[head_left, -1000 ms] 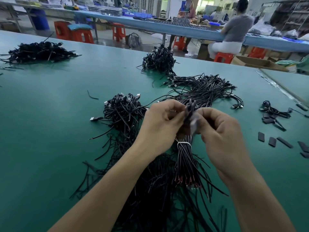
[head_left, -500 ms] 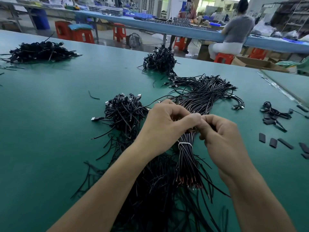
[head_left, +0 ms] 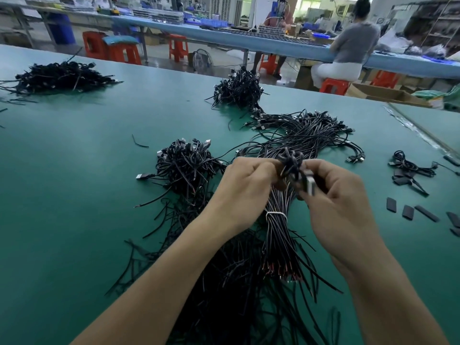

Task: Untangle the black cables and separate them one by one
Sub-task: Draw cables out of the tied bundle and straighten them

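A cable knot was pinched by the left hand and the right hand above the tied bundle; most untangling was judged undone.

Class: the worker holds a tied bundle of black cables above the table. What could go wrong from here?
The white tie binds the bundle, so tugging the plug in the right hand may strain that cable rather than free it. The bundle's bare ends hang over loose cables and could snag there.
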Demonstrator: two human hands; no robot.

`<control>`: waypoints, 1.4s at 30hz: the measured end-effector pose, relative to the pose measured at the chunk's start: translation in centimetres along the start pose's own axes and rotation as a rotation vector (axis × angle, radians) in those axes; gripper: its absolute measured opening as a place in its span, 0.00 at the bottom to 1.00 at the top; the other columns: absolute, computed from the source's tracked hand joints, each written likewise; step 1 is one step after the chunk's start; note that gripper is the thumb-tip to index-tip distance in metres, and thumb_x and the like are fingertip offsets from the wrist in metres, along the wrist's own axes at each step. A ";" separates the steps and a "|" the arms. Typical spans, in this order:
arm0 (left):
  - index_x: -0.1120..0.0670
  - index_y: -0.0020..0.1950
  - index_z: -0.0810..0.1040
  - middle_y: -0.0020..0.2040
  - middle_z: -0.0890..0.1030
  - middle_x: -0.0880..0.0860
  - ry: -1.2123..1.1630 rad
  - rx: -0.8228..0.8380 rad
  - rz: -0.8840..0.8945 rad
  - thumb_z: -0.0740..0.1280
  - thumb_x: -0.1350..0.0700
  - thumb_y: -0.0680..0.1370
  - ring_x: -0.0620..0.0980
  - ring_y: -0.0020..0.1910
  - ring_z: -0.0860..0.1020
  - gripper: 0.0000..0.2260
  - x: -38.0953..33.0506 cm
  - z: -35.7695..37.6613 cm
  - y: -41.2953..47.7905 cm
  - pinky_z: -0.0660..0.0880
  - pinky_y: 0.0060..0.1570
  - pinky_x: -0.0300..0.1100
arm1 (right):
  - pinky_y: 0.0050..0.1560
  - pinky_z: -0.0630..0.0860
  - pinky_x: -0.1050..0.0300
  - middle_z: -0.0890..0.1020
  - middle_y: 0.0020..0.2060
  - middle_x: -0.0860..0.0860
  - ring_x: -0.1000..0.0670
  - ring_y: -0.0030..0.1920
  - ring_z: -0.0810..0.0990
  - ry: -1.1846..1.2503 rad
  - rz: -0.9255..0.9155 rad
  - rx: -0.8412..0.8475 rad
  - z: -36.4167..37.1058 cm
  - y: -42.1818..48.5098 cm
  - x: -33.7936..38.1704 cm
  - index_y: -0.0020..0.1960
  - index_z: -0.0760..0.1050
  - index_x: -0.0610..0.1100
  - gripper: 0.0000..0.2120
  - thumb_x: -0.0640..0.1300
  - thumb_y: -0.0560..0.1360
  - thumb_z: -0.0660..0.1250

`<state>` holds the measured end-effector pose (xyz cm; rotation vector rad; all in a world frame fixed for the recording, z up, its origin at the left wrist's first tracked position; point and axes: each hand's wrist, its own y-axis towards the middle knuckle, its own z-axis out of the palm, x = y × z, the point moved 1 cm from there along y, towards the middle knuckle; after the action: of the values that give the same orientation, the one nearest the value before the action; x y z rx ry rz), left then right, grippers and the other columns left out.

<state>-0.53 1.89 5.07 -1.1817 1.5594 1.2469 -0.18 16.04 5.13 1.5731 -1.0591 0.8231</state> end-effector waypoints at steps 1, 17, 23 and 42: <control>0.57 0.43 0.84 0.34 0.81 0.44 -0.027 -0.017 -0.015 0.57 0.53 0.77 0.43 0.32 0.71 0.17 -0.1 -0.1 0.0 0.67 0.38 0.42 | 0.34 0.73 0.62 0.82 0.33 0.54 0.58 0.33 0.75 -0.015 0.001 0.013 0.0 -0.1 0.0 0.42 0.80 0.48 0.10 0.39 0.79 0.66; 0.51 0.48 0.86 0.44 0.69 0.55 0.076 0.012 0.237 0.57 0.38 0.78 0.42 0.51 0.68 0.23 -0.4 0.7 -0.6 0.67 0.53 0.33 | 0.29 0.65 0.54 0.73 0.25 0.56 0.55 0.28 0.67 -0.124 0.016 -0.045 -0.9 0.1 -0.6 0.40 0.79 0.53 0.05 0.50 0.73 0.66; 0.45 0.40 0.85 0.41 0.70 0.48 0.069 -0.008 0.202 0.75 0.47 0.72 0.38 0.39 0.69 0.03 0.0 0.4 -0.5 0.67 0.41 0.30 | 0.34 0.71 0.51 0.75 0.26 0.55 0.55 0.29 0.69 -0.174 -0.013 -0.156 -1.9 0.3 -0.9 0.42 0.78 0.53 0.06 0.47 0.78 0.68; 0.66 0.49 0.82 0.23 0.68 0.42 -0.045 0.069 0.000 0.67 0.52 0.81 0.39 0.22 0.64 0.16 0.7 -0.5 0.2 0.61 0.24 0.28 | 0.35 0.71 0.57 0.82 0.33 0.60 0.62 0.32 0.76 -0.152 0.095 0.078 0.4 -0.4 -1.2 0.43 0.81 0.52 0.11 0.41 0.80 0.65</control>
<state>-0.94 1.28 4.57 -1.1024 1.5571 1.2017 -0.26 15.91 3.79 1.6829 -1.2314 0.8276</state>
